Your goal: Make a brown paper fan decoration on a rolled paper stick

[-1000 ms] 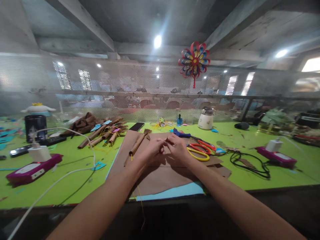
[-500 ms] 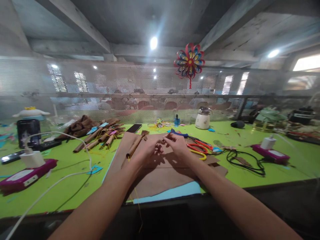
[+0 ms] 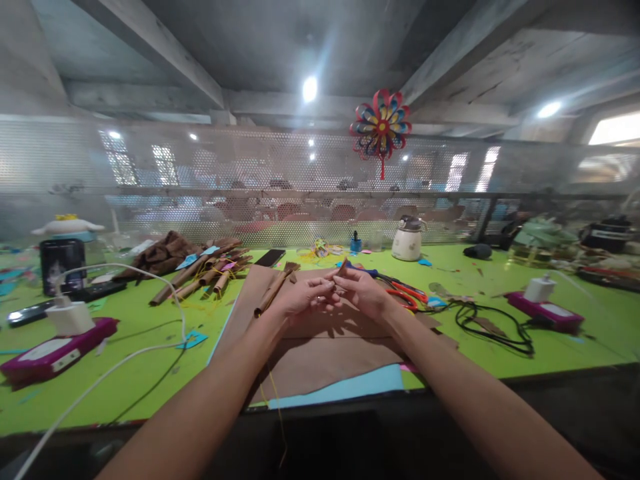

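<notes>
My left hand (image 3: 313,297) and my right hand (image 3: 364,291) meet above a brown paper sheet (image 3: 325,363), fingertips pinched together. A small brown paper piece (image 3: 343,267) sticks up from the fingers of my right hand. The left fingertips are closed close against it; what they pinch is too small to make out. Left of my hands, a rolled brown paper tube (image 3: 273,291) with a frayed end lies on the sheet. Scissors with red-orange handles (image 3: 407,293) lie just beyond my right hand, partly hidden by it.
Several brown paper rolls (image 3: 203,277) with yellow strings lie at the left back. A purple power strip (image 3: 60,350) with a white cable is at left, another power strip (image 3: 545,313) at right, near a black cable (image 3: 493,330). A white jug (image 3: 407,241) stands behind.
My hands have come closer together, the left moving right until the fingertips meet. The brown piece now stands up more visibly above the right fingers. The view has shifted slightly.
</notes>
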A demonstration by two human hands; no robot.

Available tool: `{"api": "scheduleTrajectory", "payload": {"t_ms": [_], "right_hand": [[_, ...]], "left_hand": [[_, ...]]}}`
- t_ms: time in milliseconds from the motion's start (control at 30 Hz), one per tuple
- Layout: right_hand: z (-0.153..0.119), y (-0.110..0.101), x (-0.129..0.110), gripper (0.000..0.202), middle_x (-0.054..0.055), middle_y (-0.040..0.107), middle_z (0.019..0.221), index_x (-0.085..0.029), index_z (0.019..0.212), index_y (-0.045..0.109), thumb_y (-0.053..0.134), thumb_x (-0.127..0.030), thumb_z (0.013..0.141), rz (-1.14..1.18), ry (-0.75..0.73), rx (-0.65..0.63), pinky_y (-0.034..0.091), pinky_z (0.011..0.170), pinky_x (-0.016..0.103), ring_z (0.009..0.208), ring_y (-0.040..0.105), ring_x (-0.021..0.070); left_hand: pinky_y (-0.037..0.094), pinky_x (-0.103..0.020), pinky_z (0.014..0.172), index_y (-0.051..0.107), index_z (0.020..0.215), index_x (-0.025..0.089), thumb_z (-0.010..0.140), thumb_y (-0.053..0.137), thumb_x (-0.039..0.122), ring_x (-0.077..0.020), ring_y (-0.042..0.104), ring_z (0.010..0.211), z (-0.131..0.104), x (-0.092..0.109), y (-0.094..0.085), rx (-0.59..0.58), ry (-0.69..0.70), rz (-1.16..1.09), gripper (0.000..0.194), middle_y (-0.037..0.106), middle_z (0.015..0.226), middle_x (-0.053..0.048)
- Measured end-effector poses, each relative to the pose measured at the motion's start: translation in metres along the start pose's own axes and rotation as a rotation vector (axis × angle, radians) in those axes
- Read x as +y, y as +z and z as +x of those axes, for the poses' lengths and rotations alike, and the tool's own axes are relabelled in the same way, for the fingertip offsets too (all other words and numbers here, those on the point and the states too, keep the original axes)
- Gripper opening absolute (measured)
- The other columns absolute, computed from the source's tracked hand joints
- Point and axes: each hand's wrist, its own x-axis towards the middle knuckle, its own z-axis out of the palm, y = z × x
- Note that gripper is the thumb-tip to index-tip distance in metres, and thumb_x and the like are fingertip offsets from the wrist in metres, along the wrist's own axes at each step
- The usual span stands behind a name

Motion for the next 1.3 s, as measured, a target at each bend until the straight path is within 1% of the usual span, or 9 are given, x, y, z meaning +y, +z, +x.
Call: {"api": "scheduleTrajectory", "payload": {"t_ms": [167, 233, 367, 567, 667, 900, 1000, 1167, 1300], "right_hand": [[0.003, -0.006, -0.004, 0.034, 0.002, 0.065, 0.076, -0.016, 0.076, 0.069, 0.086, -0.036, 0.054, -0.006, -0.069, 0.076, 0.049, 0.070, 0.028, 0.072, 0.059, 0.0146], [0.004, -0.010, -0.006, 0.032, 0.000, 0.062, 0.071, -0.016, 0.070, 0.066, 0.085, -0.037, 0.055, -0.036, -0.099, 0.110, 0.047, 0.069, 0.027, 0.068, 0.057, 0.0124], [0.004, -0.014, -0.009, 0.034, -0.005, 0.052, 0.058, -0.016, 0.061, 0.058, 0.083, -0.039, 0.059, -0.096, -0.122, 0.133, 0.041, 0.059, 0.023, 0.055, 0.047, 0.0075], [0.005, -0.013, -0.009, 0.037, -0.006, 0.048, 0.053, -0.017, 0.058, 0.054, 0.083, -0.041, 0.059, -0.124, -0.160, 0.152, 0.035, 0.053, 0.023, 0.051, 0.042, 0.0077], [0.006, -0.014, -0.012, 0.034, -0.004, 0.051, 0.052, -0.017, 0.059, 0.058, 0.083, -0.040, 0.057, -0.088, -0.190, 0.225, 0.035, 0.050, 0.024, 0.049, 0.042, 0.0082], [0.012, -0.027, -0.024, 0.041, -0.005, 0.049, 0.052, -0.017, 0.056, 0.057, 0.087, -0.043, 0.049, 0.029, -0.320, 0.437, 0.037, 0.048, 0.023, 0.048, 0.041, 0.0064], [0.012, -0.028, -0.024, 0.043, -0.004, 0.051, 0.054, -0.016, 0.057, 0.057, 0.086, -0.047, 0.051, 0.065, -0.282, 0.478, 0.036, 0.044, 0.020, 0.047, 0.041, 0.0054], [0.009, -0.019, -0.015, 0.046, -0.001, 0.054, 0.052, -0.014, 0.058, 0.061, 0.079, -0.056, 0.059, -0.051, -0.041, 0.407, 0.038, 0.045, 0.021, 0.046, 0.046, 0.0066], [0.007, -0.013, -0.008, 0.046, -0.001, 0.054, 0.052, -0.013, 0.064, 0.063, 0.077, -0.056, 0.061, -0.143, -0.042, 0.271, 0.034, 0.045, 0.022, 0.045, 0.044, 0.0066]], "left_hand": [[0.046, -0.025, 0.069, 0.064, 0.088, 0.010, 0.074, 0.076, 0.033, -0.0136, 0.064, 0.073, -0.002, 0.002, 0.001, 0.000, -0.018, 0.042, 0.030, 0.068, 0.079, -0.008], [0.045, -0.024, 0.065, 0.063, 0.084, 0.010, 0.073, 0.077, 0.035, -0.0140, 0.064, 0.072, -0.003, 0.002, 0.002, -0.002, -0.042, 0.051, 0.031, 0.068, 0.077, -0.008], [0.042, -0.023, 0.058, 0.061, 0.080, 0.011, 0.072, 0.077, 0.037, -0.0135, 0.064, 0.066, -0.004, 0.003, 0.002, -0.079, -0.070, 0.036, 0.032, 0.067, 0.073, -0.007], [0.042, -0.023, 0.056, 0.059, 0.077, 0.011, 0.071, 0.077, 0.033, -0.0126, 0.063, 0.063, -0.004, 0.003, 0.002, -0.108, -0.064, 0.048, 0.029, 0.067, 0.074, -0.007], [0.041, -0.023, 0.054, 0.059, 0.076, 0.011, 0.071, 0.078, 0.034, -0.0126, 0.062, 0.062, -0.004, 0.002, 0.002, -0.108, -0.053, 0.052, 0.030, 0.067, 0.072, -0.007], [0.043, -0.022, 0.055, 0.061, 0.074, 0.011, 0.069, 0.080, 0.034, -0.0128, 0.063, 0.063, -0.002, -0.002, 0.000, -0.053, -0.060, 0.050, 0.031, 0.068, 0.072, -0.008], [0.045, -0.023, 0.059, 0.061, 0.076, 0.011, 0.066, 0.082, 0.035, -0.0136, 0.065, 0.065, 0.000, -0.002, 0.000, 0.031, -0.020, 0.061, 0.033, 0.069, 0.074, -0.008], [0.046, -0.025, 0.063, 0.063, 0.077, 0.011, 0.062, 0.084, 0.034, -0.0143, 0.065, 0.066, 0.000, 0.002, 0.002, 0.109, 0.012, 0.077, 0.035, 0.070, 0.074, -0.009], [0.047, -0.027, 0.065, 0.063, 0.076, 0.011, 0.062, 0.084, 0.032, -0.0149, 0.065, 0.066, 0.000, 0.001, 0.001, 0.123, 0.038, 0.070, 0.033, 0.070, 0.074, -0.008]]}}
